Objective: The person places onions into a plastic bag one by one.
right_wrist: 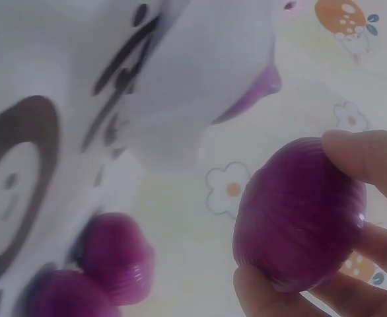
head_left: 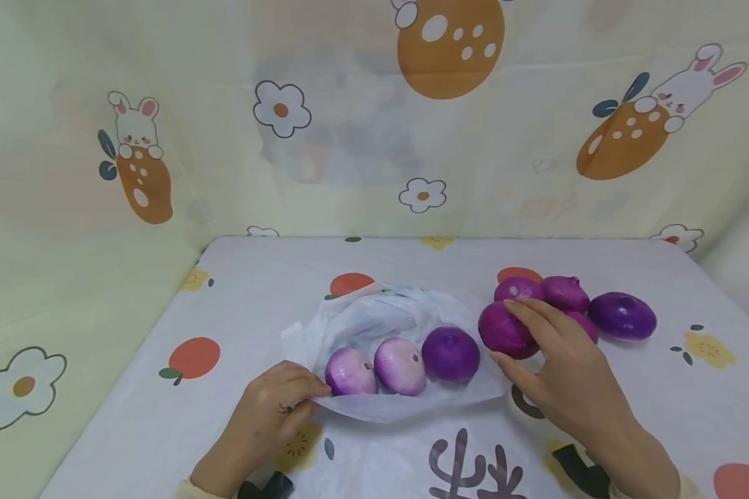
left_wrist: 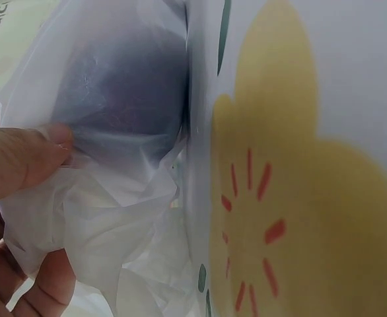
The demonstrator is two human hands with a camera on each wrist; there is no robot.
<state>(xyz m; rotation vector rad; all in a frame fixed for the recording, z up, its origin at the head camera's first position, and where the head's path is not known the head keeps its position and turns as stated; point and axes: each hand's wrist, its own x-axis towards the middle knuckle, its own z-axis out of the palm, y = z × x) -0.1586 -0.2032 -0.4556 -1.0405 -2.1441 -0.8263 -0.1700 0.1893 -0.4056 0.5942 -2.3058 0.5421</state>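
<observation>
My left hand [head_left: 273,405] pinches the near left edge of a thin white plastic bag [head_left: 374,409]; in the left wrist view, thumb and fingers grip the crumpled film [left_wrist: 114,218]. Lying in the bag's mouth are two pale purple-white onions [head_left: 350,372] and a dark purple onion [head_left: 451,355]. My right hand [head_left: 574,374] holds another purple onion [head_left: 505,330] between thumb and fingers, just right of the bag. The right wrist view shows this onion [right_wrist: 302,218] held up off the table.
Behind and right of my right hand sit several more purple onions, among them a darker, shiny one [head_left: 623,316] at the far right. A white printed cloth [head_left: 225,430] covers the table. Patterned cloth [head_left: 349,173] hangs at the back and left.
</observation>
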